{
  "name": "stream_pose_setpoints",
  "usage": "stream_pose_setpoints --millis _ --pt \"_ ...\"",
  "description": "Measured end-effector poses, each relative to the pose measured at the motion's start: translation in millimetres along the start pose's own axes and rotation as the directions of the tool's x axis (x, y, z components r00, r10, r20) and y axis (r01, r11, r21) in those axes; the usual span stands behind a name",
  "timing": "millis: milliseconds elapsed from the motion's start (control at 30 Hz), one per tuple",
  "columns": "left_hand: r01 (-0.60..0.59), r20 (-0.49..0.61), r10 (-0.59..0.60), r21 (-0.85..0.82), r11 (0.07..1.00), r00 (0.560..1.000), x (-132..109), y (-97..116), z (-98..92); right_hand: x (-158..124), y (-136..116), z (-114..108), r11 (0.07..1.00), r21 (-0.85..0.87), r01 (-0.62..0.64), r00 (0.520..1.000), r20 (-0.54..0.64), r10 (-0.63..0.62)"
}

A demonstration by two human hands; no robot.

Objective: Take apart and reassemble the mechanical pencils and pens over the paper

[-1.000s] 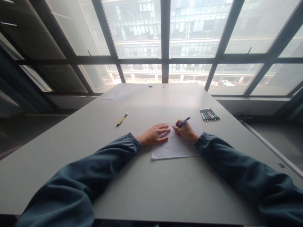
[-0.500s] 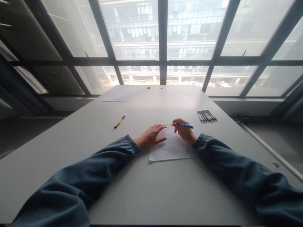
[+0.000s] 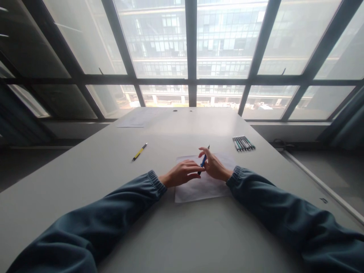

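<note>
A blue pen (image 3: 204,159) stands tilted between my two hands, its dark upper end pointing away from me. The fingers and thumb of my left hand (image 3: 183,172) close around its lower end. My right hand (image 3: 215,167) is at the pen's middle, with the barrel against its fingers and one finger raised off to the side. Beneath both hands lies a white sheet of paper (image 3: 196,191), partly covered by them.
A yellow and black pen (image 3: 139,152) lies to the left on the white table (image 3: 176,231). Several pens (image 3: 243,143) are lined up in a row on the right. More paper (image 3: 131,121) rests at the far left, before large windows.
The pen has swung from nearly level, pointing right, to steeply tilted between the hands. My left hand has come to its lower end, and the view has shifted slightly.
</note>
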State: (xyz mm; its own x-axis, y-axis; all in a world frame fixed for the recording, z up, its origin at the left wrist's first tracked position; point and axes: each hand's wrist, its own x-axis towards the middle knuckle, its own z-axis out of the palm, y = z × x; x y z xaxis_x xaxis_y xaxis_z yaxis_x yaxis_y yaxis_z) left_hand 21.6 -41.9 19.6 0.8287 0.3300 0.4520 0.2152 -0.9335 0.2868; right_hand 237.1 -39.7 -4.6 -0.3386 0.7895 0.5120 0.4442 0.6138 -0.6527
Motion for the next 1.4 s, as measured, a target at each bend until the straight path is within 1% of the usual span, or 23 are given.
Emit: stream_pose_setpoints --millis 67,133,233,300,367,433,500,567,600,633,667,733,800,867,900,933,967,1000,1100,1167,1300,1400 --pt "-0.006 -0.015 0.006 0.014 1.0 1.0 -1.6 0.0 -0.1 0.0 -4.2 -1.2 0.995 0.098 0.009 0.999 0.031 -0.012" --pt "-0.017 -0.023 0.018 0.02 1.0 1.0 -3.5 0.0 0.1 0.0 -8.5 -3.8 0.967 0.253 -0.008 0.997 0.077 -0.012" --pt "-0.015 -0.071 0.015 0.006 1.0 0.997 -4.6 -1.4 0.0 0.2 -14.0 -8.0 0.859 0.506 -0.077 0.99 0.139 0.007" --pt "0.006 -0.099 -0.005 0.017 1.0 0.995 -4.1 -3.9 -0.1 0.9 -16.1 -8.7 0.791 0.602 -0.11 0.991 0.13 0.039" --pt "0.044 -0.105 -0.039 0.046 0.998 0.994 -3.3 -7.4 0.5 2.2 -16.0 -7.8 0.772 0.628 -0.096 0.995 0.046 0.087" --pt "0.094 -0.116 -0.087 0.056 0.994 0.989 -3.3 -11.2 2.4 4.7 -12.9 -7.7 0.79 0.609 -0.064 0.99 -0.064 0.13" --pt "0.131 -0.139 -0.124 0.04 0.991 0.982 -4.1 -14.7 5.2 9.3 -5.3 -12.2 0.822 0.566 -0.053 0.978 -0.137 0.158" --pt "0.131 -0.158 -0.126 0.022 0.991 0.979 -5.4 -17.7 8.4 16.1 8.5 -24.8 0.858 0.51 -0.065 0.954 -0.22 0.203" --pt "0.13 -0.165 -0.126 0.014 0.991 0.978 -6.0 -19.0 9.9 19.8 18.1 -34.9 0.882 0.463 -0.084 0.939 -0.261 0.226" --pt "0.125 -0.174 -0.122 0.005 0.992 0.977 -6.5 -20.0 11.2 23.2 29.7 -47.7 0.909 0.404 -0.103 0.912 -0.327 0.248" --pt "0.122 -0.177 -0.121 -0.004 0.993 0.977 -6.8 -20.7 12.3 25.8 43.0 -63.1 0.932 0.337 -0.131 0.876 -0.401 0.268" --pt "0.115 -0.176 -0.115 -0.01 0.993 0.978 -7.1 -21.2 13.8 26.6 73.1 -100.2 0.962 0.193 -0.192 0.793 -0.547 0.268" --pt "0.114 -0.168 -0.113 -0.005 0.993 0.979 -6.9 -20.7 14.2 19.4 104.8 -141.1 0.951 0.057 -0.304 0.686 -0.68 0.26" --pt "0.117 -0.157 -0.116 -0.001 0.993 0.981 -6.4 -19.7 14.1 4.9 134.1 -178.7 0.881 -0.051 -0.47 0.587 -0.763 0.269" --pt "0.121 -0.152 -0.12 -0.002 0.993 0.981 -6.1 -19.2 14.0 -3.8 146.9 -194.1 0.833 -0.078 -0.547 0.548 -0.786 0.286" --pt "0.126 -0.147 -0.125 -0.005 0.992 0.981 -5.8 -18.9 13.9 -12.6 158.0 -206.4 0.787 -0.106 -0.608 0.528 -0.794 0.302" --pt "0.13 -0.144 -0.13 -0.009 0.992 0.981 -5.5 -18.6 13.8 -20.6 167.4 -215.4 0.737 -0.126 -0.664 0.513 -0.794 0.326" --pt "0.133 -0.142 -0.134 -0.014 0.991 0.981 -5.2 -18.4 13.7 -27.3 175.0 -221.4 0.711 -0.127 -0.692 0.503 -0.791 0.348" --pt "0.135 -0.139 -0.138 -0.033 0.99 0.981 -4.7 -18.2 13.6 -36.7 189.0 -224.6 0.665 -0.123 -0.737 0.486 -0.78 0.394" --pt "0.134 -0.138 -0.139 -0.042 0.99 0.981 -4.6 -18.0 13.5 -35.2 193.4 -221.2 0.636 -0.141 -0.759 0.488 -0.77 0.411" --pt "0.144 -0.13 -0.149 -0.048 0.988 0.98 -5.4 -17.9 13.0 -27.6 198.1 -217.2 0.562 -0.213 -0.799 0.508 -0.74 0.441" --pt "0.149 -0.124 -0.155 -0.054 0.987 0.98 -6.2 -18.5 13.1 -25.0 200.7 -217.9 0.538 -0.227 -0.812 0.507 -0.731 0.457"
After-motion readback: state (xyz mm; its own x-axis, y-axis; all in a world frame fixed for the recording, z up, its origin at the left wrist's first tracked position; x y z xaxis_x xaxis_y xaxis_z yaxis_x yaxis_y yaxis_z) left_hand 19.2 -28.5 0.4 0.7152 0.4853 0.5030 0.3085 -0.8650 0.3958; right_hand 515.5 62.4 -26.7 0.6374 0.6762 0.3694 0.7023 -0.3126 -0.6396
